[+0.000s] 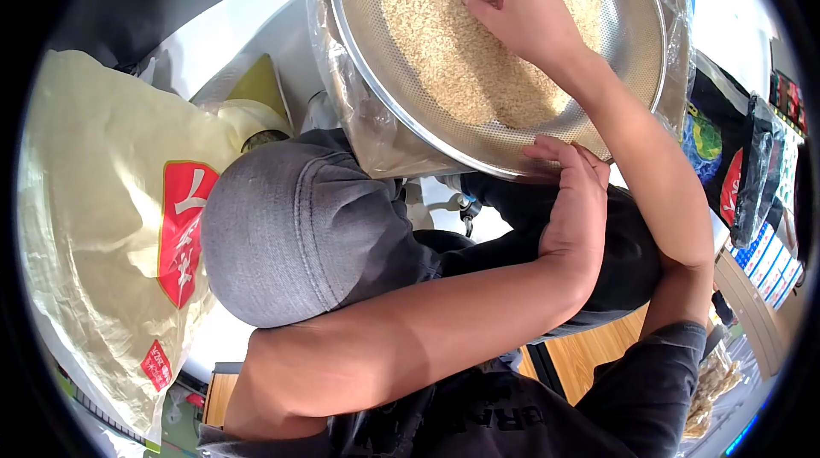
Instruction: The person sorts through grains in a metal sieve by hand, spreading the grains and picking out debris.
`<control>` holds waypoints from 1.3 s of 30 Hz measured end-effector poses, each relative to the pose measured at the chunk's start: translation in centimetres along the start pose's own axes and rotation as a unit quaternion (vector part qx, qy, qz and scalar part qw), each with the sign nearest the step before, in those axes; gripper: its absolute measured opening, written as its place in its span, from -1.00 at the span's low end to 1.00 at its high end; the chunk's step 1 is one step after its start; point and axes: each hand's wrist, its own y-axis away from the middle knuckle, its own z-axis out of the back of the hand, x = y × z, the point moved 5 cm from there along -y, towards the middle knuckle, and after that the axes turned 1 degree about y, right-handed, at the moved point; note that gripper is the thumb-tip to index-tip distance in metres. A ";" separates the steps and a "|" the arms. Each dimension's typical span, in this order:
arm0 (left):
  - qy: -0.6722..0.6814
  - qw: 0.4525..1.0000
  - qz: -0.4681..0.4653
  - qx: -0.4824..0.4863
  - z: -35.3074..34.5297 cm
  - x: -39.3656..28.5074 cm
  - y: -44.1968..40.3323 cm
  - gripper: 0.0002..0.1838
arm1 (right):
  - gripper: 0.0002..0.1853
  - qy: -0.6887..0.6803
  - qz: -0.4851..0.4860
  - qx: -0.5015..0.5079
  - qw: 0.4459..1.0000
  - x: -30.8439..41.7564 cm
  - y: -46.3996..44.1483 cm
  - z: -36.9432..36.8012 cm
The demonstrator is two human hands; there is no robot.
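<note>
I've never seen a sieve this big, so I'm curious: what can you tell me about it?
The sieve is wide, round and shallow, with fine, metallic-looking mesh inside a smooth, shiny rim. The picture cuts off its far edge. It sits mouth up over brown material covered in clear plastic. A broad bed of pale, rice-like grains covers much of its inside, leaving mesh showing around them. The left hand touches its near rim; the right hand is over the grains.
</note>
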 end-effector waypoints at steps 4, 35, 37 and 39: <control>-0.006 1.000 0.000 -0.003 -0.1 0.0 0.0 -0.59 | -0.80 -0.013 0.019 -0.014 1.000 0.2 0.0 -0.1; 0.135 0.991 0.010 -0.005 -0.8 0.7 -1.9 -0.60 | -0.89 -0.118 -0.208 -0.106 0.965 -9.8 11.2 15.2; 0.126 0.992 0.009 -0.012 -1.0 0.4 -2.1 -0.60 | -0.84 -0.093 -0.247 -0.149 0.953 -12.1 13.5 15.9; 0.113 0.993 0.011 -0.018 -1.0 0.4 -2.1 -0.61 | -0.77 -0.057 -0.283 -0.193 0.938 -14.0 15.2 16.8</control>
